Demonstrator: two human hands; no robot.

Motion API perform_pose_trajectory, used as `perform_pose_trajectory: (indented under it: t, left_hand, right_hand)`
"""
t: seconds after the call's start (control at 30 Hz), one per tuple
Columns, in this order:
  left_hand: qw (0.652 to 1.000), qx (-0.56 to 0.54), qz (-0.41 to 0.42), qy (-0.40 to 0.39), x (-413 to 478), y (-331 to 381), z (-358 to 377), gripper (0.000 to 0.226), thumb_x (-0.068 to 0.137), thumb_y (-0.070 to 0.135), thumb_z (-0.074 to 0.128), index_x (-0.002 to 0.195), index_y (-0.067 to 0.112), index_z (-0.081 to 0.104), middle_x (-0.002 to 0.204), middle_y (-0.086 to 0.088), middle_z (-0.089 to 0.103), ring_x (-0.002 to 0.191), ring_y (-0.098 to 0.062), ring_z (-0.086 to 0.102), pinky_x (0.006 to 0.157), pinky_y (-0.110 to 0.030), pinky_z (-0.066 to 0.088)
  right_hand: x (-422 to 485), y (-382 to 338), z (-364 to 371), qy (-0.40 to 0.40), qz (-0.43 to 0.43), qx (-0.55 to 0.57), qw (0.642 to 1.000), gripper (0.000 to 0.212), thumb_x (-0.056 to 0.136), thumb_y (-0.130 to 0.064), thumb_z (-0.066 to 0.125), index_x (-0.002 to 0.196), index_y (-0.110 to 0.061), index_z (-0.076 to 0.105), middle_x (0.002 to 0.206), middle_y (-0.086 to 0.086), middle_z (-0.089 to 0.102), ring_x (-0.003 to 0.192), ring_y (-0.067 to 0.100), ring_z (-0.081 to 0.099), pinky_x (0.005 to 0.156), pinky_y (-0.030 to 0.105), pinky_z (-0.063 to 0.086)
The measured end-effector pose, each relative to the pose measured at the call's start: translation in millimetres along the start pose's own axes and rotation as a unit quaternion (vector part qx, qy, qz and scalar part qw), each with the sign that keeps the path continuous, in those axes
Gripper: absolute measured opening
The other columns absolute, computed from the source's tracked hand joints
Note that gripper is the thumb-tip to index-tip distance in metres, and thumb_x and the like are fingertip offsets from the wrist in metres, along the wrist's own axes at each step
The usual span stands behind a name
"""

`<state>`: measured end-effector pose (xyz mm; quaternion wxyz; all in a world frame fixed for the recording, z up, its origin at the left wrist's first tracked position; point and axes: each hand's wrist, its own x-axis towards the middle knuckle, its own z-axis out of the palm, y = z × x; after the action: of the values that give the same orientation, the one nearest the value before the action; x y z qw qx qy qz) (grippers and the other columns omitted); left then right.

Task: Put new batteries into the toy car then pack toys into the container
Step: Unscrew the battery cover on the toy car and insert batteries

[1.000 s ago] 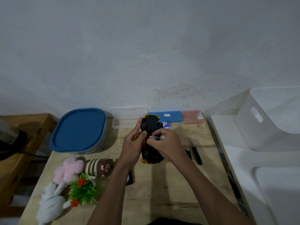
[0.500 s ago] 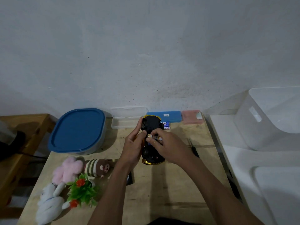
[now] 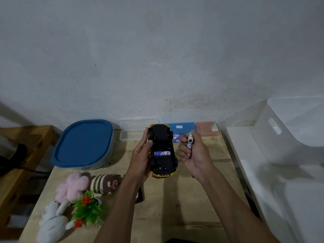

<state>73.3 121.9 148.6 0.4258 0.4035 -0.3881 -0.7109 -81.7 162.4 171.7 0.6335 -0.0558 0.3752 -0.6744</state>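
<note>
**One cell seated, one in hand: where this can slip**

Head view, only view.

- Toy car [image 3: 163,151] sits at centre frame, belly up, nose toward the wall. My left hand [image 3: 140,160] wraps its left flank, thumb on the chassis: a closed grip on the car, lifted off or just resting on the bench [image 3: 175,207]; I cannot tell which.
- One battery [image 3: 162,153] lies crosswise in the open bay. Whether it is fully down on its contacts is too small to read.
- My right hand [image 3: 194,153], just right of the car, is closed on a second battery [image 3: 190,140], end cap facing the camera.
- More loose cells [image 3: 177,138] lie on the bench behind the car.
- Lidded container [image 3: 82,144] is at left of frame, blue lid on. Plush toys [image 3: 73,186] and a plastic plant [image 3: 87,206] lie at lower left.

Risks, as I judge them:
- Polarity. I am holding the cell end-on; if I drop it in without checking the markings, the car stays dead.
- The left grip is one-sided. Pressing a cell against a spring could tip the car and pop out the seated one.
- Dim light hides the bay marks.
- A dropped cell would roll toward the bench edge at right.
- I cannot see the bay cover; packing before refitting it would spill the cells.
</note>
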Motion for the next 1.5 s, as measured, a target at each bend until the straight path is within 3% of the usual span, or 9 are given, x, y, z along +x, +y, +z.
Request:
perform_pose_trajectory:
  t: [0.37,0.53,0.6,0.67,0.73,0.8,1.03,1.3,1.5]
  left_hand:
    - [1.000,-0.011,-0.012,0.018,-1.6,0.7,-0.2,0.049,0.103,0.015,0.045,0.146,0.037,0.044,0.128,-0.007,0.069,0.108,-0.029,0.067,0.075,-0.035,0.060]
    - [1.000,-0.004,-0.009,0.013,-0.9,5.4,-2.4,0.048,0.103,0.016,0.045,0.146,0.037,0.045,0.128,-0.008,0.069,0.110,-0.032,0.067,0.082,-0.041,0.060]
    - [1.000,0.007,-0.008,0.007,0.4,8.4,-4.3,0.048,0.103,0.017,0.044,0.147,0.036,0.045,0.129,-0.008,0.068,0.111,-0.032,0.067,0.084,-0.042,0.059]
    - [1.000,0.012,-0.010,0.003,1.5,11.7,-6.9,0.046,0.103,0.020,0.045,0.146,0.035,0.046,0.130,-0.008,0.067,0.111,-0.031,0.067,0.080,-0.038,0.060]
    - [1.000,0.018,-0.014,-0.009,3.1,15.7,-9.8,0.044,0.103,0.022,0.046,0.146,0.034,0.048,0.131,-0.008,0.067,0.115,-0.032,0.066,0.082,-0.039,0.060]
    - [0.999,0.026,-0.018,-0.016,4.5,19.8,-10.9,0.044,0.103,0.022,0.047,0.145,0.034,0.048,0.132,-0.009,0.066,0.117,-0.032,0.065,0.087,-0.041,0.059]
    - [0.998,0.051,-0.013,-0.016,4.0,25.5,-9.9,0.039,0.102,0.019,0.048,0.135,0.038,0.057,0.128,-0.008,0.069,0.113,-0.031,0.067,0.095,-0.048,0.053]
    - [0.989,0.090,0.100,0.064,3.9,17.0,-4.7,0.044,0.103,0.017,0.049,0.139,0.043,0.047,0.101,0.009,0.077,0.092,-0.013,0.073,0.075,-0.031,0.060]
    - [0.963,0.174,0.171,0.112,4.4,9.8,-2.0,0.048,0.103,0.016,0.050,0.137,0.049,0.042,0.100,0.002,0.073,0.078,0.002,0.067,0.077,-0.024,0.057]
  right_hand:
    - [-0.6,5.4,-6.8,0.010,0.050,0.001,0.999,0.010,0.101,-0.016,0.047,0.102,-0.010,0.055,0.067,-0.002,0.053,0.051,0.005,0.047,0.037,0.015,0.031]
    - [3.1,-0.6,-11.3,-0.011,0.072,-0.145,0.987,0.012,0.101,-0.020,0.043,0.095,-0.018,0.053,0.061,-0.008,0.043,0.041,0.005,0.030,0.037,0.018,0.022]
    - [1.4,-5.8,-9.5,-0.033,0.001,-0.388,0.921,0.017,0.100,-0.028,0.045,0.095,-0.023,0.060,0.058,-0.012,0.047,0.042,0.006,0.036,0.041,0.019,0.028]
    - [-1.0,-14.7,-3.3,-0.099,-0.102,-0.617,0.774,0.015,0.097,-0.037,0.053,0.099,-0.032,0.066,0.079,-0.017,0.063,0.066,0.003,0.058,0.060,0.022,0.046]
    - [-1.1,-24.8,5.7,-0.169,-0.128,-0.738,0.641,0.019,0.091,-0.046,0.060,0.107,-0.039,0.066,0.099,-0.020,0.063,0.087,0.001,0.061,0.076,0.026,0.051]
    - [0.0,-34.0,14.1,-0.193,-0.135,-0.798,0.555,0.026,0.088,-0.052,0.061,0.112,-0.043,0.064,0.096,-0.017,0.064,0.078,0.001,0.058,0.068,0.027,0.049]
    - [2.3,-49.8,39.5,-0.248,-0.182,-0.865,0.396,0.023,0.090,-0.050,0.059,0.111,-0.044,0.067,0.071,-0.024,0.050,0.074,0.000,0.051,0.056,0.017,0.028]
    - [4.4,-20.9,28.1,-0.130,-0.189,-0.836,0.499,0.021,0.088,-0.050,0.059,0.098,-0.036,0.070,0.067,-0.018,0.051,0.072,0.005,0.054,0.059,0.026,0.043]
    - [-1.5,8.0,22.3,-0.029,-0.139,-0.767,0.626,0.025,0.085,-0.044,0.060,0.106,-0.031,0.066,0.082,-0.008,0.065,0.072,0.010,0.063,0.063,0.029,0.051]
